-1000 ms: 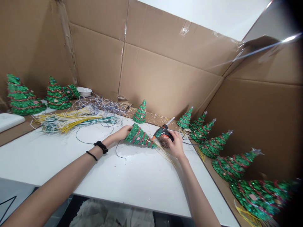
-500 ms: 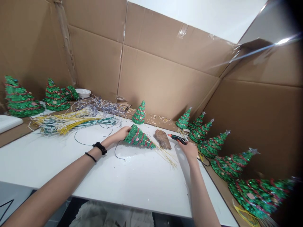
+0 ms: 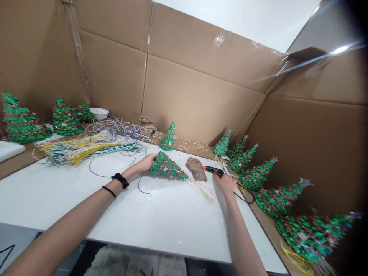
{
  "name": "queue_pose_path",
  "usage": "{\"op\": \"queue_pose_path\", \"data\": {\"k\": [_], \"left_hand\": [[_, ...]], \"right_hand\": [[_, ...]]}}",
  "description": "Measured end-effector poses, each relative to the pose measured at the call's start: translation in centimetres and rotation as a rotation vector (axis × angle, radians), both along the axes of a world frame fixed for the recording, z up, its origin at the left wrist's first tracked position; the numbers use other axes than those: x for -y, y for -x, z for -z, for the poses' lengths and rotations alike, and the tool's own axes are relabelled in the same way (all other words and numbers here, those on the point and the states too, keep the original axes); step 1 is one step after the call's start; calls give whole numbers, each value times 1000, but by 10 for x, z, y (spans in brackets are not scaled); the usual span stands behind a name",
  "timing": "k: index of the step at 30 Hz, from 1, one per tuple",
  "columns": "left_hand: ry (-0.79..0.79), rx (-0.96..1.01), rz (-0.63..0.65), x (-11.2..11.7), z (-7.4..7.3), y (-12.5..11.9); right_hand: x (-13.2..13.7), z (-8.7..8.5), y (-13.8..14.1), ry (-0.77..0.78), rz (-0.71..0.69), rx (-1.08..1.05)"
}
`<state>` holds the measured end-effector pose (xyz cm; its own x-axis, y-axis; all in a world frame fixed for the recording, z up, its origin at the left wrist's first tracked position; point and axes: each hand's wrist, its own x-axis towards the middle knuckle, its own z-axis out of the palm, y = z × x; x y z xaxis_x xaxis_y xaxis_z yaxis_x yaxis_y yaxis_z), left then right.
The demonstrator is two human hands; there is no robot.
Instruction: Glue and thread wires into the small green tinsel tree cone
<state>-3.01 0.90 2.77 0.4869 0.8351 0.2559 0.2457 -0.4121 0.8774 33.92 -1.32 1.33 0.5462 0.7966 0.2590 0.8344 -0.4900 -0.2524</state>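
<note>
**L hand (image 3: 147, 162) on tree (image 3: 167, 167), R hand (image 3: 226, 183) w/ glue gun (image 3: 213, 171)**
Tree lay on its side mid-frame on table (image 3: 161, 218), brown lump (image 3: 196, 169) just rt of it. L fingers together, clamped on tree base; R fingers curled shut on glue gun.

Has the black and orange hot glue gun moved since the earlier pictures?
Yes: the hot glue gun, in the right hand, moved rightward, away from the small green tinsel tree standing at the back.

- Brown cardboard panels (image 3: 198, 92) stand as walls beyond the right grip (image 3: 226, 184), taped at the seams
- White ceiling (image 3: 230, 19) above the panels
- White table (image 3: 161, 218) beneath the grip
- Pale cloth (image 3: 135, 264) below the table's near edge
- Bright glare (image 3: 340, 50) high, right of the grip
</note>
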Motion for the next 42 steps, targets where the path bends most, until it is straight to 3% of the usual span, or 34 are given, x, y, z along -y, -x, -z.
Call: {"op": "queue_pose_path", "data": {"k": [4,7,10,13,18,42], "left_hand": [[-7,-2,-8,0,0,0],[-30,-16,-30,1,-1,0],[-34,-28,-19,1,-1,0],[-25,-17,-33,0,1,0],[-29,-4,-43,-2,2,1],[-64,-30,-36,-4,7,4]], "right_hand": [[2,-12,10,-230,-76,-59],[7,-24,43,-411,-473,-213],[19,-31,88,-366,-963,-426],[32,-32,118,-338,-1155,-363],[36,-27,120,-335,-1161,-265],[38,-23,130,-328,-1152,-171]]}}
